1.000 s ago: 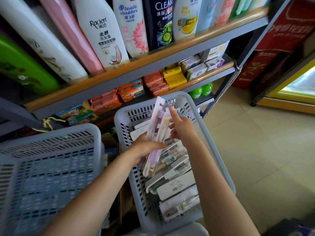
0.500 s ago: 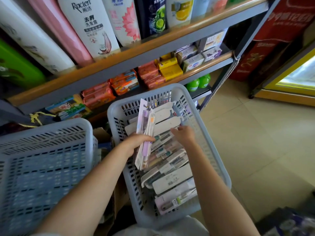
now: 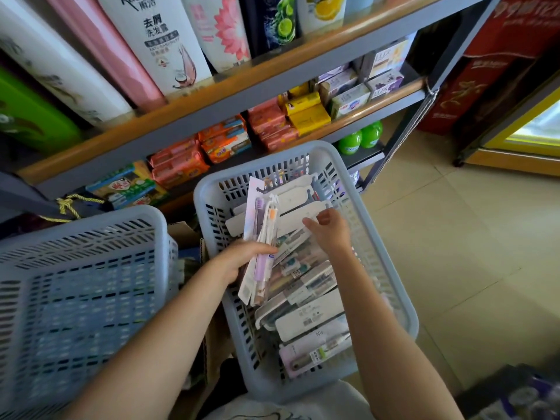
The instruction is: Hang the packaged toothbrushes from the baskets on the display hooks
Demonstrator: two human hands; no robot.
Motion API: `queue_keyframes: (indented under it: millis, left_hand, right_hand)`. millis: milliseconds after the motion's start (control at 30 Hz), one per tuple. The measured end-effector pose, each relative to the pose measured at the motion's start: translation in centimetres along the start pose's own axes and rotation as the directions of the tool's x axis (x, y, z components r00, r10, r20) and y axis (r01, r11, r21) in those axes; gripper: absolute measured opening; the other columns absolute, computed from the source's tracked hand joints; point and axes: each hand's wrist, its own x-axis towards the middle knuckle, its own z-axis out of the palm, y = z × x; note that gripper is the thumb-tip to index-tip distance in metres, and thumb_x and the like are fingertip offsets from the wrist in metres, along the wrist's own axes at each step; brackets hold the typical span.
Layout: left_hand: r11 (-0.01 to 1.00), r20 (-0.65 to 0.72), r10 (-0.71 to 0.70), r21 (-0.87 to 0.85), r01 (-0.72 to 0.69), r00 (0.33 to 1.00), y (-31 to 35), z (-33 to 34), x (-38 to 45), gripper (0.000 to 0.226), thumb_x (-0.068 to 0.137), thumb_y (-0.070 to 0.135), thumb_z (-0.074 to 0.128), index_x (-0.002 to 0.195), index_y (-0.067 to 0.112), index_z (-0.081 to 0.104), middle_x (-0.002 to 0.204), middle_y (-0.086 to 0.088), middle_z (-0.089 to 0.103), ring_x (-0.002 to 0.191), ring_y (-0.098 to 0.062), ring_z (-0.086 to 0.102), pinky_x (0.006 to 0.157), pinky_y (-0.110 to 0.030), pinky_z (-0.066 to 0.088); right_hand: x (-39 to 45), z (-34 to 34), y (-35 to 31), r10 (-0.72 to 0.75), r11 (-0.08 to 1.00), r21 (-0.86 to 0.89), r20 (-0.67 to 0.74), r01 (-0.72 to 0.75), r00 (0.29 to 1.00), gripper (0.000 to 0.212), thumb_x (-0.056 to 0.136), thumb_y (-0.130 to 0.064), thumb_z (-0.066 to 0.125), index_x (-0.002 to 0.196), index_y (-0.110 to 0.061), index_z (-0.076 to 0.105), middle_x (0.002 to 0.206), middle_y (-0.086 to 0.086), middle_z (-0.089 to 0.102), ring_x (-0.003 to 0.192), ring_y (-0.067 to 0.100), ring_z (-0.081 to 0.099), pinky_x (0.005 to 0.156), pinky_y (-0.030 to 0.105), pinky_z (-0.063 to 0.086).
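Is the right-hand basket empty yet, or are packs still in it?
Not empty. The right basket still holds a heap of packaged toothbrushes from end to end.
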Motion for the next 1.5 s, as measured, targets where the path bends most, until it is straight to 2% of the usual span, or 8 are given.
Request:
queue_keyframes:
  millis: [233,400,533,700,1000,1133,1300,1500]
  left_hand:
    - [0.992,0.025,0.107,-0.071,-0.105,0.994,3.3,-0.4,-3.8,0.033,0.087,0.014,0.075,0.119,0.007,0.071,0.09,-0.009,0.078,0.086,-0.026,0.073,0.084,-0.035,0.056]
    - [0.951,0.109,0.229,-0.238,-0.198,0.967,7.0,-2.0,-11.3,0.011,0.096,0.013,0.061,0.096,0.009,0.072,0.07,-0.011,0.074,0.058,-0.022,0.072,0.052,-0.029,0.059]
    - [0.89,0.03,0.36,-0.311,-0.334,0.932,7.8,-4.8,-16.3,0.013,0.095,0.014,0.06,0.088,0.01,0.071,0.067,-0.011,0.072,0.055,-0.022,0.07,0.053,-0.029,0.058]
    - [0.79,-0.102,0.487,-0.372,-0.487,0.867,6.3,-9.4,-20.5,0.015,0.081,0.012,0.071,0.095,0.01,0.075,0.086,-0.013,0.076,0.073,-0.026,0.073,0.074,-0.034,0.059]
    - [0.633,-0.411,0.553,-0.357,-0.686,0.724,-2.5,-22.0,-27.8,0.016,0.076,0.0,0.081,0.087,0.011,0.076,0.077,0.0,0.077,0.074,-0.016,0.073,0.072,-0.025,0.057]
    - [0.506,-0.508,0.536,-0.446,-0.738,0.674,-6.1,-28.2,-30.9,0.024,0.079,-0.003,0.075,0.102,0.007,0.075,0.097,-0.015,0.077,0.086,-0.029,0.074,0.078,-0.037,0.06]
    - [0.369,-0.616,0.484,-0.5,-0.784,0.621,-9.5,-35.0,-34.2,0.02,0.079,-0.001,0.075,0.097,0.007,0.075,0.082,-0.014,0.077,0.074,-0.029,0.074,0.07,-0.039,0.059]
    - [0.297,-0.652,0.525,-0.462,-0.836,0.547,-10.8,-40.3,-37.5,0.027,0.079,0.001,0.076,0.104,0.009,0.075,0.093,-0.015,0.077,0.091,-0.032,0.073,0.087,-0.048,0.059]
  right_hand:
    - [-2.6,-1.2,-5.0,-0.214,0.913,0.348,-0.035,0.213,0.976,0.01,0.096,-0.014,0.066,0.097,-0.005,0.063,0.099,0.004,0.075,0.079,0.008,0.068,0.074,0.035,0.058]
    - [-6.7,-1.9,-13.0,-0.425,0.827,0.375,-0.073,0.419,0.902,0.006,0.097,-0.021,0.065,0.096,-0.017,0.069,0.085,-0.003,0.069,0.078,0.01,0.063,0.07,0.035,0.053]
    - [-10.8,-0.9,-17.5,-0.521,0.736,0.45,-0.1,0.506,0.847,0.006,0.092,-0.028,0.071,0.096,-0.023,0.071,0.096,0.018,0.072,0.083,0.022,0.066,0.079,0.049,0.058]
    - [-16.9,3.8,-21.4,-0.55,0.649,0.526,-0.176,0.55,0.816,0.029,0.087,-0.023,0.079,0.102,-0.016,0.055,0.083,-0.004,0.065,0.07,0.003,0.061,0.064,0.018,0.049]
    - [-31.1,16.5,-26.6,-0.676,0.598,0.5,-0.106,0.627,0.729,0.028,0.088,-0.018,0.078,0.072,-0.015,0.055,0.066,0.001,0.051,0.054,0.004,0.042,0.052,0.016,0.038]
    - [-36.4,22.3,-28.0,-0.77,0.565,0.475,0.011,0.674,0.638,0.009,0.092,-0.011,0.071,0.085,-0.016,0.069,0.083,-0.005,0.068,0.076,0.008,0.061,0.075,0.029,0.052]
    - [-41.4,27.9,-28.0,-0.846,0.53,0.412,0.324,0.742,0.424,0.052,0.099,0.001,0.052,0.133,-0.037,0.06,0.127,0.006,0.068,0.117,0.038,0.062,0.104,0.056,0.046]
    - [-45.6,31.8,-30.1,-0.914,0.405,0.368,0.205,0.837,0.352,0.03,0.098,-0.014,0.065,0.112,-0.04,0.061,0.104,-0.002,0.073,0.085,0.005,0.066,0.077,0.021,0.05]
